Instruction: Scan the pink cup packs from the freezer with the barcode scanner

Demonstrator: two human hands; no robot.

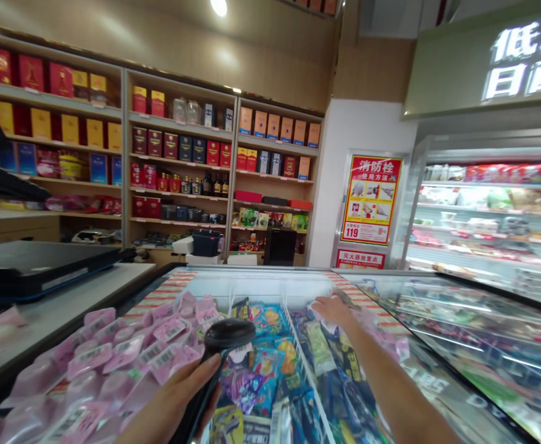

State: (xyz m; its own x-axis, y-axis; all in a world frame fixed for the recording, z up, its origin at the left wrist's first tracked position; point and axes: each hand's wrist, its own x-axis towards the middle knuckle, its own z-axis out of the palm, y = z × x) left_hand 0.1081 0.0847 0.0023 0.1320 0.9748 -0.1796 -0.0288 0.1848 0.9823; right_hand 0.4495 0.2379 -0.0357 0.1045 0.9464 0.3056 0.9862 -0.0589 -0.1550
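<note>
My left hand (195, 394), low in the middle of the head view, is wrapped around the handle of a black barcode scanner (230, 333). The scanner's head is raised over the open chest freezer (210, 283), above wrapped ice creams (270, 370). My right hand (333, 309) stretches forward to the freezer's far right part. Its fingers are bent down at a pale wrapped item, too small to make out. Pink packs with barcode labels (173, 336) are heaped along the freezer's left side, close to my left hand. More pink packs (381, 336) lie beside my right forearm.
A white wire divider (305, 364) splits the freezer. At left is a counter (67, 308) with a flat dark device (44, 265). Another glass-topped freezer (483, 345) adjoins at right. Behind stand shelves of boxed goods (178, 148) and a lit refrigerated case (487, 216).
</note>
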